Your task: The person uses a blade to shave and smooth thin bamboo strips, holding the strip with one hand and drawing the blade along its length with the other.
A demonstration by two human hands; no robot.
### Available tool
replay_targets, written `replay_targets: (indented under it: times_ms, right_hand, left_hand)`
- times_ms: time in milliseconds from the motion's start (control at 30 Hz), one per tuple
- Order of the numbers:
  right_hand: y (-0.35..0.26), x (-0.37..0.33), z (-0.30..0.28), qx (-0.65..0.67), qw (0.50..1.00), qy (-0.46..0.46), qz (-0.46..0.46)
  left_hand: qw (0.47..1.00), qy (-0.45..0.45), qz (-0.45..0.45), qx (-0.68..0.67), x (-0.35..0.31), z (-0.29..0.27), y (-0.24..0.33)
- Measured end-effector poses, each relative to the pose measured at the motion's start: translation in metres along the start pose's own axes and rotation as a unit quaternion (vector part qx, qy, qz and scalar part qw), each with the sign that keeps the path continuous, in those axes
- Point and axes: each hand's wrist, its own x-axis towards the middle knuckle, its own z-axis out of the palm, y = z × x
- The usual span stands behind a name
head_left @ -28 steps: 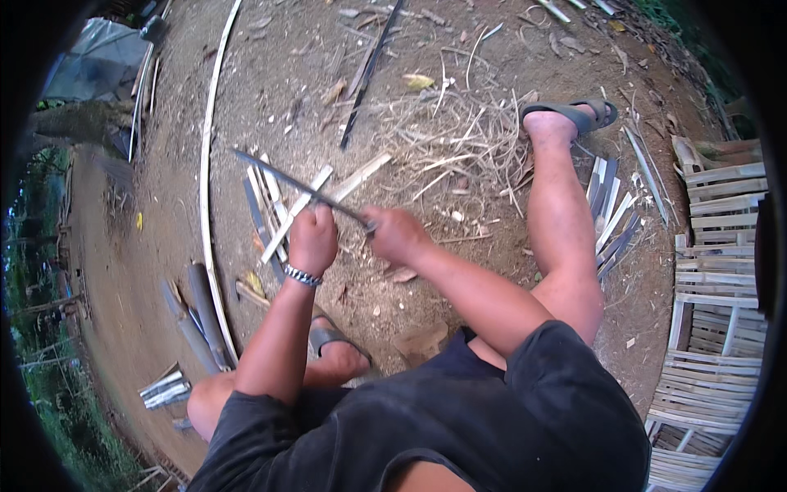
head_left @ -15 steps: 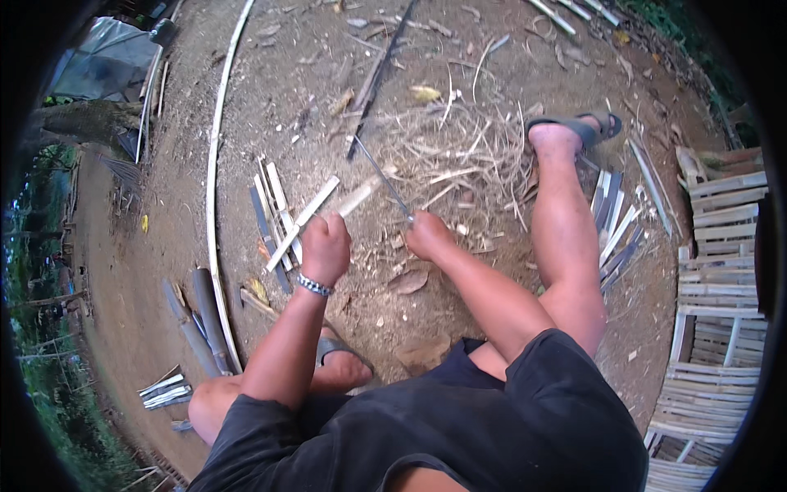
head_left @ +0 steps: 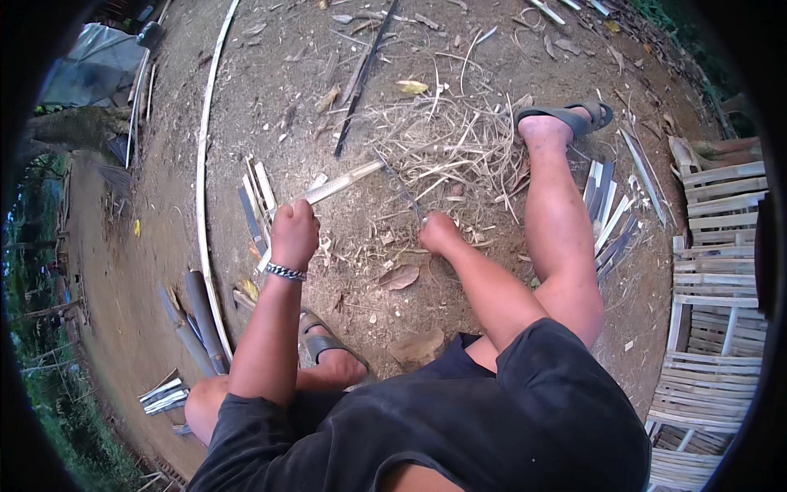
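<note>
My left hand (head_left: 295, 236), a chain bracelet at its wrist, is closed around a pale bamboo strip (head_left: 351, 178). The strip slants up and right from my fist, low over the ground. A knife (head_left: 402, 189) with a long, narrow, dark blade is in my right hand (head_left: 440, 233), fingers wrapped round its handle. Its blade points up and left, and the strip's far end meets or overlaps it near the tip; whether they touch I cannot tell. Beneath the left hand lie several split bamboo strips (head_left: 253, 209).
Curled shavings (head_left: 467, 152) cover the ground ahead. More split strips (head_left: 608, 215) lie beside my right leg. A long bamboo pole (head_left: 202, 172) and dark bamboo pieces (head_left: 205, 316) are at left. A slatted bamboo bench (head_left: 713, 328) stands at right; a dark strip (head_left: 365, 82) lies ahead.
The left hand has shifted left and slightly nearer with the bamboo strip, which was blurred before. My right hand has moved slightly right with the knife.
</note>
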Motion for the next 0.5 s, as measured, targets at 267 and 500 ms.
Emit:
replay_targets:
  times_ms: [267,500]
  right_hand:
    - [0.002,0.008,-0.016,0.051,0.996,-0.067,-0.031]
    - [-0.049,-0.049,-0.041,0.045,0.991,-0.088,-0.087]
  left_hand:
    - [0.973,-0.033,-0.156,-0.167,-0.008,-0.019,0.006]
    - [0.989,-0.010,-0.121,-0.083,-0.028,-0.013,-0.011]
